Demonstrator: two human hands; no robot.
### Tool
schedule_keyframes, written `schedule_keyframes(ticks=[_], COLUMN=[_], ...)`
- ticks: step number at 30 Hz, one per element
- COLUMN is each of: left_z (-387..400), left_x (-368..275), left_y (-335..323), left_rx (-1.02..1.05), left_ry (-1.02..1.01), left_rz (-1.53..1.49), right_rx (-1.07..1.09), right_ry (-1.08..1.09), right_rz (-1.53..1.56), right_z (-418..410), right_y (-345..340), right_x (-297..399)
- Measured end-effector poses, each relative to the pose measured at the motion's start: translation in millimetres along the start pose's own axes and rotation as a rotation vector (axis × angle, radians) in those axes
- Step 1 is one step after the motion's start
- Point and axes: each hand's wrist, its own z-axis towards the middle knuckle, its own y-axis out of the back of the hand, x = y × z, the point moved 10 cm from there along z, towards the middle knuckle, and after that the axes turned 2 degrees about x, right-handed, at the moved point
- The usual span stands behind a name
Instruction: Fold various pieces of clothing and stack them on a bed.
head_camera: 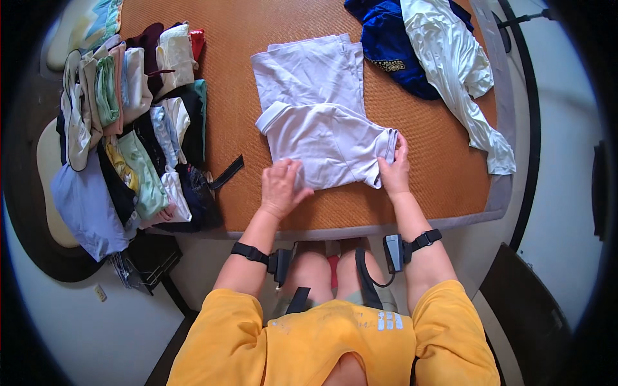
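A pale lavender short-sleeved shirt (pixel 318 140) lies partly folded on the orange-brown woven mat in front of me, its upper half folded down over the lower body. My right hand (pixel 396 166) grips the sleeve end at the shirt's right side, thumb on top and fingers around the far edge. My left hand (pixel 285 186) rests at the near left edge of the shirt, fingers on the cloth and thumb apart; it does not appear to grip it. The rest of the shirt's body lies flat beyond the folded part.
Rows of folded clothes (pixel 130 120) stand at the left side of the mat (pixel 425 193), with a black strap (pixel 227 172) sticking out. A blue velvet garment (pixel 391 43) and a shiny white garment (pixel 449 72) lie loosely at the far right.
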Motion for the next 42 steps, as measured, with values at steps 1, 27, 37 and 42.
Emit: schedule_keyframes(ticks=[1, 27, 37, 42], left_z=[-2.8, 6.6, 61.9, 126.3], left_x=[0.6, -4.6, 68.8, 82.4], left_y=[-3.5, 7.6, 31.0, 4.1], left_rx=[0.002, 0.233, 0.219, -0.022], left_ry=[0.000, -0.133, 0.325, 0.409], left_rz=[0.001, -0.154, -1.304, -1.813], right_rx=[0.000, 0.539, 0.847, 0.216], right_ry=[-0.002, 0.688, -0.067, -0.042], right_rz=[0.001, -0.695, -0.131, 0.040], right_z=[-1.1, -44.7, 18.4, 90.8], right_y=[0.4, -76.5, -64.8, -28.6], right_x=[1.0, 76.4, 74.4, 47.0])
